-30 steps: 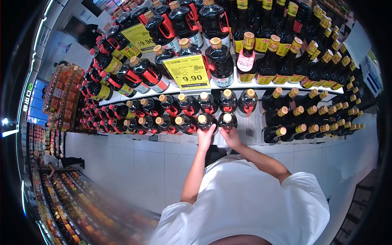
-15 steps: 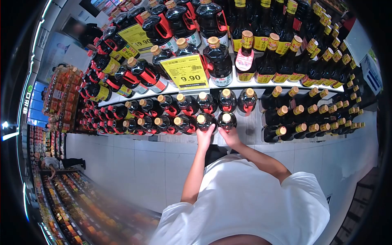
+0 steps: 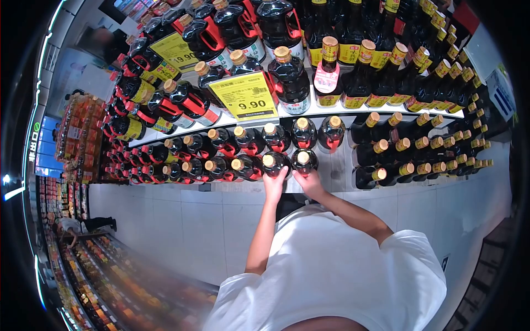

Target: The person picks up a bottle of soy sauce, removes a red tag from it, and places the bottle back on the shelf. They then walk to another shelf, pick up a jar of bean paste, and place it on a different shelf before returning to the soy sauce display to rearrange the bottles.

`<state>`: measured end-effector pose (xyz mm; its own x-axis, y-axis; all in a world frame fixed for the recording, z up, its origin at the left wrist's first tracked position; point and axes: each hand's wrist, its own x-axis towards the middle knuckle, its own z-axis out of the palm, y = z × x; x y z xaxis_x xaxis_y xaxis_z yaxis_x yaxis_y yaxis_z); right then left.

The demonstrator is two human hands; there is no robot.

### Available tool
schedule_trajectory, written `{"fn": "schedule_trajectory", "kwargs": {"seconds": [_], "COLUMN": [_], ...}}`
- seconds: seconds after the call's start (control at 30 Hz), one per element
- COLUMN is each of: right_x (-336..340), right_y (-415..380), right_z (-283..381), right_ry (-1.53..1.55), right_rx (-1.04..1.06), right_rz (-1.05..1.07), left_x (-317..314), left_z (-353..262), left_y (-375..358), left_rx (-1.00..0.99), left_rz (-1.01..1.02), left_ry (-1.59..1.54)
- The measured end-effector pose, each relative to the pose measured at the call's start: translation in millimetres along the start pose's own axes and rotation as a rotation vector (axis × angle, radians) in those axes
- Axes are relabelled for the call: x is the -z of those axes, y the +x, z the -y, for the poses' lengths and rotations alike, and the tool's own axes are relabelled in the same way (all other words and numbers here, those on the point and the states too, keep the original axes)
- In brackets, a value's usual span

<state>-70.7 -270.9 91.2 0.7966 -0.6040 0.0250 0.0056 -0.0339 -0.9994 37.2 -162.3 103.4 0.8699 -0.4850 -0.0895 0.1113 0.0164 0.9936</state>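
Note:
In the front row of the lower shelf, my left hand point(image 3: 274, 183) is closed around the near side of a dark soy sauce bottle point(image 3: 280, 168) with a pale yellow cap. Just to the right, my right hand point(image 3: 310, 184) grips a matching soy sauce bottle point(image 3: 305, 167). Both bottles stand upright, side by side, with a narrow gap between them. My fingertips are partly hidden behind the bottles. Directly behind stands another row of similar bottles point(image 3: 304, 138), some with red handles.
A yellow price sign point(image 3: 243, 99) reading 9.90 stands on the upper shelf before larger jugs point(image 3: 290, 83). Tall yellow-labelled bottles point(image 3: 356, 85) fill the right side. Stacked goods point(image 3: 77, 135) are at the left. A person point(image 3: 72, 226) leans over a display case at lower left.
The view has shifted slightly, so the shelves appear a little further left and up. Both hands stay on the same two bottles, which look nearly unmoved beside their neighbours.

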Motion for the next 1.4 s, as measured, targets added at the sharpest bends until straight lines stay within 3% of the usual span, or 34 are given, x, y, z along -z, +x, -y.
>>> {"fn": "schedule_trajectory", "kwargs": {"seconds": [0.17,0.27,0.37,0.47,0.5,0.63,0.73,0.83,0.9,1.0,1.07,1.1,1.13,1.2,1.23,1.3,1.4], "right_x": [-0.3,0.4,3.3,14.5,12.3,18.6,26.3,28.6,26.8,31.5,31.9,30.8,29.9,20.2,12.9,1.1,-25.5], "right_y": [0.5,0.6,-5.1,-15.4,-17.6,-32.3,-46.9,-56.0,-62.9,-58.5,-52.0,-49.5,-45.3,-40.4,-37.2,-30.7,-32.8], "right_z": [-1.6,-0.4,-0.1,3.9,5.5,30.3,39.5,60.5,79.9,88.5,97.2,93.4,89.5,79.1,74.7,69.2,61.1], "right_ry": [-0.007,0.009,-0.008,-0.034,0.029,0.323,0.466,0.428,0.384,0.664,0.886,1.014,1.137,1.181,1.200,1.199,1.287], "right_rx": [0.001,0.020,0.022,-0.192,-0.143,-0.413,-0.483,-0.501,-0.539,-0.563,-0.629,-0.662,-0.687,-0.770,-0.771,-0.754,-0.889], "right_rz": [0.003,-0.032,-0.087,0.044,0.018,0.065,0.174,0.280,0.345,0.454,0.585,0.662,0.740,0.770,0.803,0.871,0.894], "left_x": [-1.6,7.0,5.6,2.0,1.8,3.7,17.4,29.8,36.0,41.1,44.1,27.9,32.1,33.6,41.5,62.1,86.3], "left_z": [1.2,9.8,15.9,23.2,22.3,24.5,51.1,61.1,53.7,62.2,71.3,16.6,26.2,-30.9,-26.2,-7.0,-4.6], "left_y": [-1.4,-3.3,-10.1,-21.8,-26.5,-41.1,-46.4,-67.5,-82.4,-95.4,-100.1,-105.8,-108.3,-119.5,-121.6,-121.7,-132.4], "left_rx": [-0.018,0.099,0.029,-0.117,-0.180,-0.166,-0.137,-0.012,0.232,0.477,0.761,0.805,0.859,0.765,0.859,0.882,0.883], "left_rz": [-0.017,0.016,0.011,-0.082,-0.123,-0.280,-0.419,-0.405,-0.122,0.240,0.326,0.329,0.281,0.694,0.606,0.630,0.604], "left_ry": [0.001,0.017,-0.040,0.001,0.048,0.016,-0.094,-0.113,-0.245,-0.474,-0.905,-1.027,-1.143,-0.986,-0.952,-1.026,-1.158]}}
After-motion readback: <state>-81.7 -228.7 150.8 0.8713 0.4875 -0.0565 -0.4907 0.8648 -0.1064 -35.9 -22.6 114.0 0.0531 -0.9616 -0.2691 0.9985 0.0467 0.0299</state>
